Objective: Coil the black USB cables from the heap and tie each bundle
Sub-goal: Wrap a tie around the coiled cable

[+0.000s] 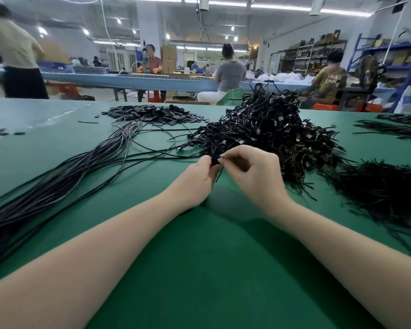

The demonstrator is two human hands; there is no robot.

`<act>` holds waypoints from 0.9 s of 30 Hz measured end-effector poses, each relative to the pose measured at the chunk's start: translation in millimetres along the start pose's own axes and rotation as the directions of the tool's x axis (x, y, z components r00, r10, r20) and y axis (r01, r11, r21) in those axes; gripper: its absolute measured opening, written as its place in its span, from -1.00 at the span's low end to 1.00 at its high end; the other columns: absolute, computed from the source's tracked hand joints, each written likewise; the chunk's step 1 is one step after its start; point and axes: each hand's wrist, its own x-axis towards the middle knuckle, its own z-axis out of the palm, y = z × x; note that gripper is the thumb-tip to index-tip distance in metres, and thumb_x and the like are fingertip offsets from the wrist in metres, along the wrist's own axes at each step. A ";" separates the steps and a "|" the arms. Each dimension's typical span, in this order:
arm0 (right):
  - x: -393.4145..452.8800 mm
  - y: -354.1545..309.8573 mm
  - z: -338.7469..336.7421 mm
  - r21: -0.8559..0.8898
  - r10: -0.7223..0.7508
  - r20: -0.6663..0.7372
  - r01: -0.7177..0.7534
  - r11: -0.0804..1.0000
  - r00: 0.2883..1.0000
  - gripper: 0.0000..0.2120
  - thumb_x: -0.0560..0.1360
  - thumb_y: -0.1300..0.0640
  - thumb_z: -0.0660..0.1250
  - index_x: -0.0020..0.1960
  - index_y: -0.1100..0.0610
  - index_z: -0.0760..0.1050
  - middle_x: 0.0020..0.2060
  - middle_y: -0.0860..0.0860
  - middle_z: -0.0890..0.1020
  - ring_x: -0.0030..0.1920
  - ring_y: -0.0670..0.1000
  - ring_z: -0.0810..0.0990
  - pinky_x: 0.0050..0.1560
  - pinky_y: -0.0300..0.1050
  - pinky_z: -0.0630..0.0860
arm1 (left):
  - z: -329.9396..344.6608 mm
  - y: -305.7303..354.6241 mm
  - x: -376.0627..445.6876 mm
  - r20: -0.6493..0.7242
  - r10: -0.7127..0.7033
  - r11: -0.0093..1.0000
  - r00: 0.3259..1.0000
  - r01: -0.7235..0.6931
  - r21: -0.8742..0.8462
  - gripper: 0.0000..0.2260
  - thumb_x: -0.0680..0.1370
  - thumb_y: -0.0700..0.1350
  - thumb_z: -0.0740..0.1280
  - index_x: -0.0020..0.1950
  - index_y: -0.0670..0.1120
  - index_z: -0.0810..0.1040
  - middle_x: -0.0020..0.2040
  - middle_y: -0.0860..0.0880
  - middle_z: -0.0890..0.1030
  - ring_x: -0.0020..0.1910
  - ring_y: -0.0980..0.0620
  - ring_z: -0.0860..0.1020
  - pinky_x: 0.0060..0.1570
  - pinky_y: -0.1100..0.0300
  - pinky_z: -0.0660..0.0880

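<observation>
Head view: green table point(211, 269), workshop behind; both hands' grip pinching black cable point(216, 157).

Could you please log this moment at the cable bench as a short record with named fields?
surface: green table
left hand: left hand pinches a small black bundle
right hand: right hand pinches the same bundle from the other side
grip: both hands meet on the bundle, just above the table
tied heap: mound of coiled cables right behind the hands
loose cables: long uncoiled strands spread to the left
ties: pile of thin black ties at right
small parts: flat black pieces at the far side
</observation>
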 end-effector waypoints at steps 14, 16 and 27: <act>34.3 -13.0 -35.8 -0.498 0.001 0.393 0.212 0.841 0.920 -0.91 0.46 -0.02 0.35 -0.22 -0.08 0.57 -0.31 -0.18 0.61 -0.15 -0.08 0.52 -0.04 -0.10 0.36 | 6.2 16.4 -6.7 0.025 0.333 0.612 0.942 -0.236 0.755 -0.78 0.63 -0.02 0.17 0.11 -0.13 0.50 -0.16 -0.06 0.65 -0.25 -0.13 0.63 -0.31 0.15 0.23; 48.5 -5.7 -51.7 -0.325 0.199 0.562 -0.007 0.946 0.803 -0.87 0.44 -0.01 0.43 -0.27 -0.05 0.57 -0.41 -0.20 0.58 -0.31 -0.24 0.52 -0.22 -0.36 0.41 | 2.6 21.5 -11.3 0.100 0.515 0.507 0.851 -0.397 0.765 -0.79 0.56 -0.04 0.25 -0.03 -0.16 0.58 -0.34 -0.05 0.61 -0.42 -0.09 0.59 -0.38 0.17 0.28; 11.8 10.1 -7.2 0.627 0.547 0.622 -0.775 0.081 0.561 -0.86 0.55 0.25 0.24 -0.18 0.12 0.46 -0.46 -0.05 0.58 -0.46 -0.11 0.57 -0.38 -0.26 0.54 | 12.5 24.3 -10.4 -0.170 0.119 0.958 0.978 -0.158 -0.238 -0.75 0.67 -0.06 0.11 -0.11 -0.19 0.36 -0.34 0.05 0.38 -0.35 0.05 0.35 -0.23 0.03 0.34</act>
